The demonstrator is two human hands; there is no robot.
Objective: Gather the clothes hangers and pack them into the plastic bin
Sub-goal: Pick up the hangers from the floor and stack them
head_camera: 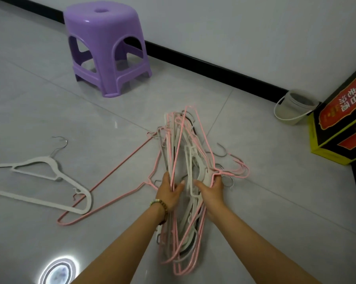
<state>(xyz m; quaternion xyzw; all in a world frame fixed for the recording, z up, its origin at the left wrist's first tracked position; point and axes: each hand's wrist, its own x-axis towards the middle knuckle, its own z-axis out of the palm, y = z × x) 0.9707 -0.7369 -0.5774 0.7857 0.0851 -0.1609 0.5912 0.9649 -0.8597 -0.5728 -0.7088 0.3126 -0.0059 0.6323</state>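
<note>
The person holds a bundle of pink wire and white plastic clothes hangers (171,140) in front of the purple plastic stool (106,48), on the camera's side of it. The bundle is stacked flat against itself, probably so that the hooks and shoulders line up and it can go into a container as one piece.

Both arms reach forward and down, and the hands meet at the bundle's middle. The left hand (170,193), with a bead bracelet at the wrist, has its fingers wrapped round the frames on one side. The right hand (211,191) clasps the opposite side, its fingers curled over the pink shoulders. The two grips squeeze the stack together, which likely keeps the tangled wires from splaying.

A white flat plastic hanger (55,168) and a pink wire hanger (121,163) lie loose on the tiles, nearer the camera than the stool and to its left. Far right of the stool, against the wall, stands a translucent plastic tub with a white bail handle (285,114), seemingly the bin. It is well apart from the bundle.
</note>
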